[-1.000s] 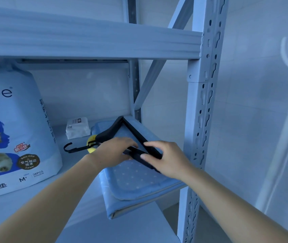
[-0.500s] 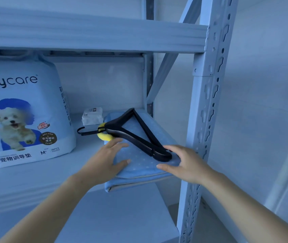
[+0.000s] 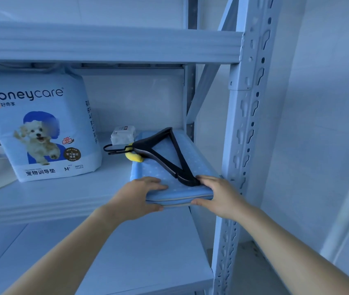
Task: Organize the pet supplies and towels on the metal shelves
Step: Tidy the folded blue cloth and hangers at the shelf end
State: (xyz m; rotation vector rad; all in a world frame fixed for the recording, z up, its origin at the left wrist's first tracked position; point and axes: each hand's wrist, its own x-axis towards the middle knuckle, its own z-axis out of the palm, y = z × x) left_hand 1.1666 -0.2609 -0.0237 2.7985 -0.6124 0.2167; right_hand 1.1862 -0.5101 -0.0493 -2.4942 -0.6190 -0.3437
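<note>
Left hand (image 3: 135,196) and right hand (image 3: 218,194) clamp the near edge of a folded, white-dotted blue towel (image 3: 154,173) lying front-to-back, with a black hanger (image 3: 180,154) hooked leftward on top.

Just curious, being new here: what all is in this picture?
shelving: one, pale grey metal, fills the view
pet pad bag: one, white and blue, left on middle shelf
small packet: one, white, rear, beside the mat
folded mat: one, light blue, shelf's right end
hanger: count unclear, black, on the mat
soft item: one, yellow, under the hanger's neck
left hand: one, grips mat's front left corner
right hand: one, grips mat's front right corner
</note>
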